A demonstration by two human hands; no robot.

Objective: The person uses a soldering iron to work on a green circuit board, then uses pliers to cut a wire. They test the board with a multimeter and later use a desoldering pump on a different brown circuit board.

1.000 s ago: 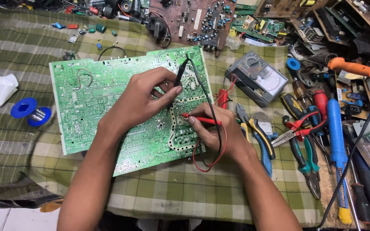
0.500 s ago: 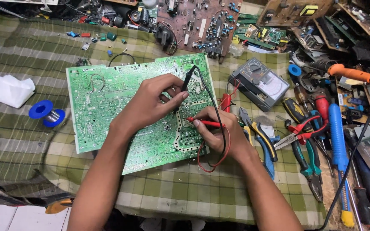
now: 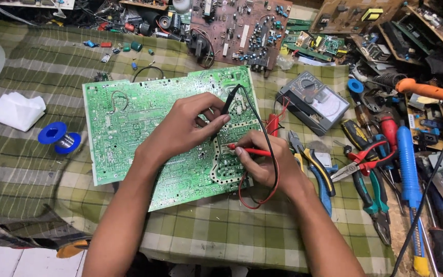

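A large green circuit board [image 3: 129,128] lies solder side up on a checked green cloth. My left hand [image 3: 183,128] rests on the board and pinches a black test probe [image 3: 226,105], tip down on the board. My right hand [image 3: 262,159] grips a red test probe [image 3: 247,150], its tip touching the board near the right edge. Black and red leads [image 3: 270,154] loop from the probes toward a grey analogue multimeter [image 3: 314,100] to the right.
Pliers, cutters and screwdrivers [image 3: 375,164] lie crowded at the right. A brown circuit board [image 3: 237,31] and loose parts sit at the back. A blue solder spool [image 3: 59,137] and white tissue [image 3: 15,110] lie to the left. An orange-handled soldering iron [image 3: 421,90] rests far right.
The view has shifted, so the board sits lower and further right in frame. Both hands keep the probes on the board, in much the same spots.
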